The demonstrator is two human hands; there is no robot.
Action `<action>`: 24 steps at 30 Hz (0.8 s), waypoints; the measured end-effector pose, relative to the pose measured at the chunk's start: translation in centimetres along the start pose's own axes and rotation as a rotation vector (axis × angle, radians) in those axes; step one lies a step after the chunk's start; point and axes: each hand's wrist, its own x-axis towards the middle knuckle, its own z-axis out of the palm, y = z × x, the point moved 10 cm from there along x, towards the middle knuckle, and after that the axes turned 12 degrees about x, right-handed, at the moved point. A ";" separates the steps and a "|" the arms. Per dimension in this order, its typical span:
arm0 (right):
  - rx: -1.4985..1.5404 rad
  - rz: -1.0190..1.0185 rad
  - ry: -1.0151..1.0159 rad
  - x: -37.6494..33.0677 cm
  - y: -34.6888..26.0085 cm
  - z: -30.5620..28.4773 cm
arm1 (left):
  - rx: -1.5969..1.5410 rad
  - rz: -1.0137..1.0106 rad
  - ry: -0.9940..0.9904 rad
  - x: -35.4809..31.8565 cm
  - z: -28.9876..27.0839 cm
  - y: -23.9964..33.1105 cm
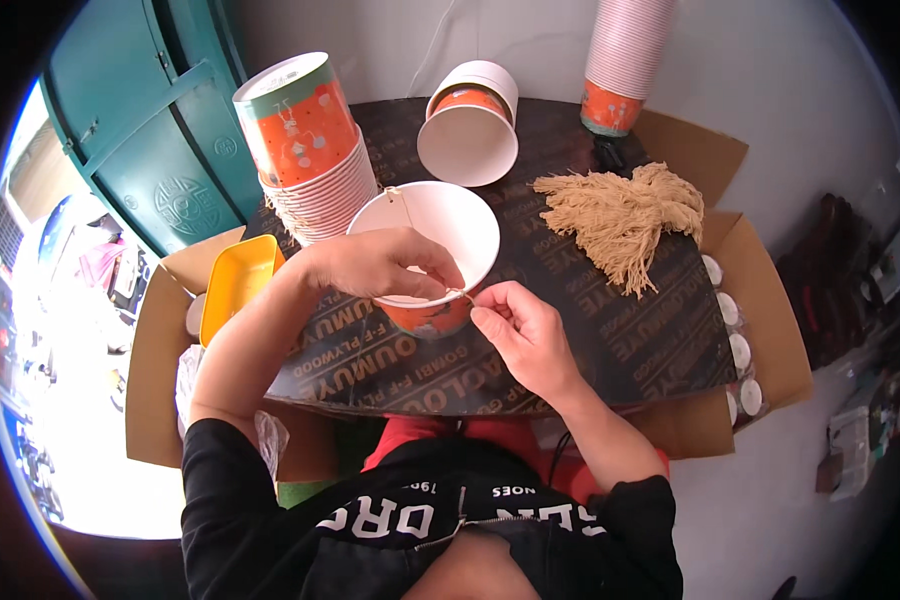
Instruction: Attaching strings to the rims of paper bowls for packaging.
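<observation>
We see a person seated at a dark plywood board (610,330), threading a thin tan string (457,292) at the rim of an open paper bucket (440,245) that stands at the near middle of the board. The left hand (385,262) reaches over the bucket's near rim with fingers closed, seemingly pinching the string at the wall; the right hand (525,335) sits just right of it, thumb and forefinger pinched shut on the string's free end.

In our judgement, the string could slip back out of the rim if either pinch loosens, since it is thin and only a short length shows. A hard pull might tear the paper rim or tip the light bucket toward the near edge.

The bucket is smooth white inside, orange outside, round and tapered. To the far left leans a stack of nested buckets (310,160); another bucket (470,125) lies on its side at the far middle, and a tall stack (625,60) rises at far right. A bundle of cut strings (625,215), soft and frayed, lies right of centre. A glossy yellow tray (235,285) rests on the left, in the cardboard box (155,360) beneath the board.
</observation>
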 end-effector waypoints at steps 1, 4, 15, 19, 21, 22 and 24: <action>0.031 0.003 -0.005 0.1 0.1 0.2 | -0.001 -0.001 0.007 0.0 -0.1 0.0; -0.031 -0.038 0.023 0.1 -0.2 0.2 | -0.059 -0.087 -0.055 -0.1 0.4 -0.4; 0.019 -0.120 0.070 -0.5 -0.7 0.5 | -0.078 -0.001 0.040 -0.3 0.2 0.1; 0.029 -0.150 0.083 -0.5 -0.7 0.6 | -0.045 0.000 -0.023 -0.1 0.6 0.6; 0.030 -0.150 0.083 -0.6 -0.6 0.5 | -0.062 -0.019 -0.023 -0.1 0.4 0.3; 0.033 -0.149 0.082 -0.6 -0.6 0.4 | -0.078 -0.040 -0.022 0.0 0.4 -0.1; 0.009 -0.166 0.075 -0.6 -0.8 0.4 | -0.043 0.007 0.012 -0.1 0.4 0.0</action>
